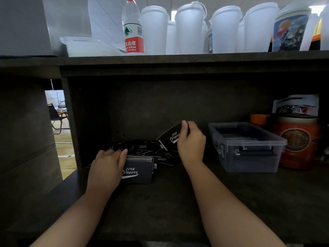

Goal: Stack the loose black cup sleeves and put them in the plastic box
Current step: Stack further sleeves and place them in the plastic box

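Black cardboard cup sleeves (142,150) lie loose on the dark shelf (169,202). The right hand (191,141) pinches one sleeve (171,137), tilted, right of the stack (138,168) that the left hand (108,161) grips; the clear plastic box (247,148) stands further right.

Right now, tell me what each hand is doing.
Left hand: grips the stack of sleeves standing on the shelf.
Right hand: pinches a single sleeve, lifted above the loose pile.
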The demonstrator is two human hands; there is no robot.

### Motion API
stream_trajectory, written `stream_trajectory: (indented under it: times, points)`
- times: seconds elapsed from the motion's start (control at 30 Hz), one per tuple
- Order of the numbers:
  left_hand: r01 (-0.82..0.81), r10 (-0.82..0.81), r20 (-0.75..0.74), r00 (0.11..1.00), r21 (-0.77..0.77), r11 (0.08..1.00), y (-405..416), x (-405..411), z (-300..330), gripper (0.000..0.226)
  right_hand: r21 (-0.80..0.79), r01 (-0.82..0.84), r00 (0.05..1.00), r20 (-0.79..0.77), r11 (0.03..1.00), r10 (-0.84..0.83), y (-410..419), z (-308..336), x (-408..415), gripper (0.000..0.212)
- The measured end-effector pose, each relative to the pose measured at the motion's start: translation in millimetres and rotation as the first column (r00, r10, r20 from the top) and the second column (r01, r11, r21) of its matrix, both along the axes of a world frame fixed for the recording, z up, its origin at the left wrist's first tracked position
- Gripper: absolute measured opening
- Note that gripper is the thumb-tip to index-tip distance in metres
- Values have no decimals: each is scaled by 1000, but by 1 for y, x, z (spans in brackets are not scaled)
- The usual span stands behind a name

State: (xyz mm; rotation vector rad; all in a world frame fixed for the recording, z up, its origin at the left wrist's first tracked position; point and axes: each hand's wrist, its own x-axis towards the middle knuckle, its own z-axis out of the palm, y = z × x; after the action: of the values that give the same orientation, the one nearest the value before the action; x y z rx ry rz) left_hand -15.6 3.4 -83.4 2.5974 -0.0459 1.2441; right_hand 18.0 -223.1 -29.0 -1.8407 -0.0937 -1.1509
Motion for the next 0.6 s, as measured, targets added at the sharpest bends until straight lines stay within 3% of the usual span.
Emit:
stream_trajectory:
  times: [0.1,0.2,0.4,0.53,0.6]
  points:
    - [15,-15,-15,1000,-2,1000,0,-1,1,39,261,-156,981,-70,953,180,-3,1,3,23]
    - [-15,19,-91,996,44,999,-4,-4,2,48,497,-271,874,-233,824,427,1,-6,8,27]
    - [-11,11,-127,992,-3,1000,-5,-6,4,65,474,-398,732,-352,785,584,8,-10,10,27]
    - [14,-21,-73,997,-91,996,-7,-7,3,80,453,-537,456,-554,712,697,17,-10,1,24]
    - [10,-13,-32,999,-85,996,-7,-6,1,88,488,-560,375,-572,670,730,20,-10,0,26]
